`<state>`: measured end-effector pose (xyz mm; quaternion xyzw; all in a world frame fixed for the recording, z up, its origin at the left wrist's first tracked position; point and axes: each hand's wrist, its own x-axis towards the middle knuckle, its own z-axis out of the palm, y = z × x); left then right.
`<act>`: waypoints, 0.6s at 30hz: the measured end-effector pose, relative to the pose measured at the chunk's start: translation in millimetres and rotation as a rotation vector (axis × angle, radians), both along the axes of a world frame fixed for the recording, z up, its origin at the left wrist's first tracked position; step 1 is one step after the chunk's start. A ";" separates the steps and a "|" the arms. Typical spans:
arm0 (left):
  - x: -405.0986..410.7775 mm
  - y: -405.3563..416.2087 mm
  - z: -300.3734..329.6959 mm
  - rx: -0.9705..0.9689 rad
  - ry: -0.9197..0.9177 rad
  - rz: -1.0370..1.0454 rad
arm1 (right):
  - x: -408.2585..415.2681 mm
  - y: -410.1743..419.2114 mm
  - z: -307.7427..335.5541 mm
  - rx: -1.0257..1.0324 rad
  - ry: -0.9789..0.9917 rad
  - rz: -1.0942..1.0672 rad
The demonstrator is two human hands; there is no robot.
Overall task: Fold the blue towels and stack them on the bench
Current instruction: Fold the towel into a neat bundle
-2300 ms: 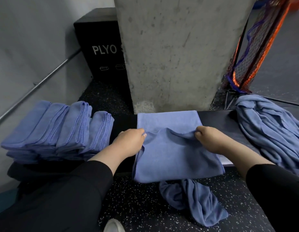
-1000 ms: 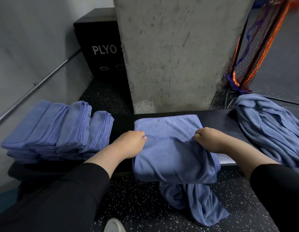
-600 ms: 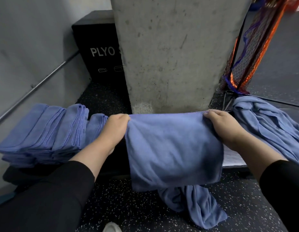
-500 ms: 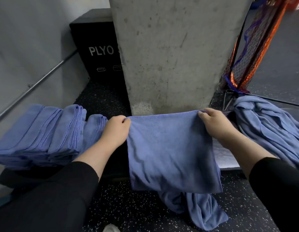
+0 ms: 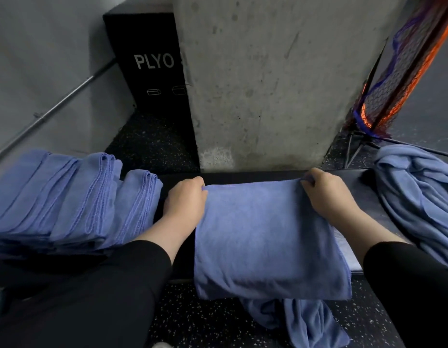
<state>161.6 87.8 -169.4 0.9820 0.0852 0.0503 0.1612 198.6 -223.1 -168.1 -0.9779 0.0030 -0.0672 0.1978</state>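
Left hand and right hand each pinch a far corner of the towel, keeping the fold square. It lies between them on the bench, near edge overhanging. Folded stack sits beside the left hand.

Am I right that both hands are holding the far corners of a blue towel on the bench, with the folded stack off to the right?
Not quite. The head view shows the folded stack on the left; the right holds a loose unfolded heap. The rest stands: the left hand and right hand hold the blue towel's far corners on the bench.
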 end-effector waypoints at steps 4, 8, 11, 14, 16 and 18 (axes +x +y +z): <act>6.0 -6.3 -12.3 0.171 0.034 -0.137 | -1.2 -1.1 -6.8 -0.149 0.141 0.058; 9.6 -10.7 -11.1 0.211 0.039 -0.190 | 1.1 1.5 -2.2 -0.172 0.181 0.103; 6.7 -10.3 -7.7 0.228 0.062 -0.188 | 0.1 2.3 -1.3 -0.181 0.215 0.106; 1.4 -9.5 2.7 0.071 0.074 -0.184 | -6.1 0.6 3.7 -0.061 0.151 0.118; -2.5 -6.8 12.9 -0.153 0.080 -0.163 | -12.2 -1.7 12.4 0.072 0.115 0.119; -7.6 -2.0 24.3 -0.345 0.055 -0.149 | -19.9 -3.7 24.5 0.185 0.104 0.131</act>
